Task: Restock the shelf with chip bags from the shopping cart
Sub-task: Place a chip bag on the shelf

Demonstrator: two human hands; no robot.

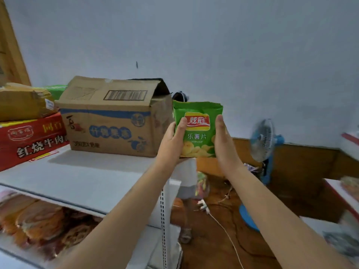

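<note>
Green foil chip bag (198, 133): light, puffy, crushable. Left hand (173, 140) at 9 o'clock and right hand (223, 140) at 3 clamp its edges.

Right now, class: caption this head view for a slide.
Both hands hold a green chip bag upright at the top shelf edge, beside a cardboard box.

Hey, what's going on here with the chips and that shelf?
A person is holding one green chip bag upright between both hands, the left hand on its left edge and the right hand on its right. The bag is at the right end of the white top shelf, beside a cardboard box. A red carton sits further left. The shopping cart is not in view.
</note>
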